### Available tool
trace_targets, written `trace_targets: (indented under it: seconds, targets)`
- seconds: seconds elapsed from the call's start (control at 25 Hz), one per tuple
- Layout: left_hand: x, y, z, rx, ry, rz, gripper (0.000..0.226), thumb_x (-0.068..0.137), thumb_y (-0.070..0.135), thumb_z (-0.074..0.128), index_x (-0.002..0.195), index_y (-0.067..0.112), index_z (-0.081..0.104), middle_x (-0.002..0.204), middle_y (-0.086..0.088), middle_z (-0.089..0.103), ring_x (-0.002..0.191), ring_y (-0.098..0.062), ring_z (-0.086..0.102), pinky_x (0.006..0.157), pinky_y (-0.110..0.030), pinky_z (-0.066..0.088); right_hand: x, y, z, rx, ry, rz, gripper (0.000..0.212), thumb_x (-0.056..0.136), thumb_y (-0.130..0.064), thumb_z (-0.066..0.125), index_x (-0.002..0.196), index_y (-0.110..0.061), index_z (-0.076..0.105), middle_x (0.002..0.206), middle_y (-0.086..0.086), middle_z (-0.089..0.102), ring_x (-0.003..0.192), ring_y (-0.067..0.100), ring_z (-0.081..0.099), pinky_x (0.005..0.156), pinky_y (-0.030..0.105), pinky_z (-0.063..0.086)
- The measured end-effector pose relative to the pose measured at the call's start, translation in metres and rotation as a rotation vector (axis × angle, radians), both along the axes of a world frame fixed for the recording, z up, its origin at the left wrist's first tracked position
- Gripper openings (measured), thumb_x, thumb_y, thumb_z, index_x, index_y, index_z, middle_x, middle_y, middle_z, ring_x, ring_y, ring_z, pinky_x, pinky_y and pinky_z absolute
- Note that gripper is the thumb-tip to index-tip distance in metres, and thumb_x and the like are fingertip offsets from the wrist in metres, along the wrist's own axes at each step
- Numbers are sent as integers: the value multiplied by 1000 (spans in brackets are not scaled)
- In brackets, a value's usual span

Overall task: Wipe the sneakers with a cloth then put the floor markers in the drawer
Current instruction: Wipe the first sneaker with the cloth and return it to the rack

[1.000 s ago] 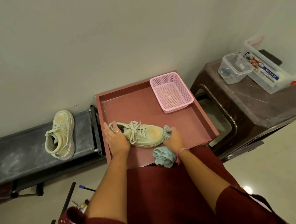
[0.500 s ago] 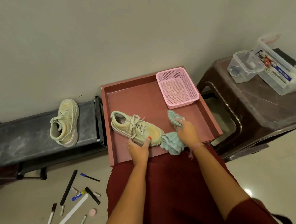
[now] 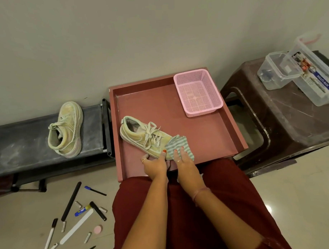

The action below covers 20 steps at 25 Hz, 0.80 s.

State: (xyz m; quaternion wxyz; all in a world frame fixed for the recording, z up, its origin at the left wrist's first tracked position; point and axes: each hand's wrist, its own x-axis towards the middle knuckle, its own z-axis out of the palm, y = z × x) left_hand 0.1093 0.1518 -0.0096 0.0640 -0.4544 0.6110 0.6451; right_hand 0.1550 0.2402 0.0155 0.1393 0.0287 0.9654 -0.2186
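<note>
Right hand (image 3: 183,162) on cloth (image 3: 176,143)

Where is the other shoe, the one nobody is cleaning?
In the head view the second sneaker sits alone at left on the dark bench, beside the red drawer.

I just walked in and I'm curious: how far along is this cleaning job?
Early on. Nothing looks finished: both sneakers look dusty. In hand: the left hand steadies the sneaker in the drawer while the right hand presses the cloth on its toe. Left: the second sneaker on the rack, and the markers lying on the floor.
</note>
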Motion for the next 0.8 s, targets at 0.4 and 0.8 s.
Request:
trace_targets:
  seconds: [0.4,0.8]
  targets:
    - [-2,-3,-8,52,-7,37,62,76,19,82,131,12,53,105,0,62,91,-24,69,67,-36,59,-68,22,8,-212,-17,-36,71,79,13,44,145,-12,35,149,9,38,134,23,39,110,24,27]
    - [-20,-10,-25,-85,-97,-70,42,69,39,73,106,19,70,102,-5,72,97,-31,68,84,-51,57,-37,37,-1,-904,-30,-572,34,93,3,45,117,-11,65,110,-2,63,97,8,57,73,4,46]
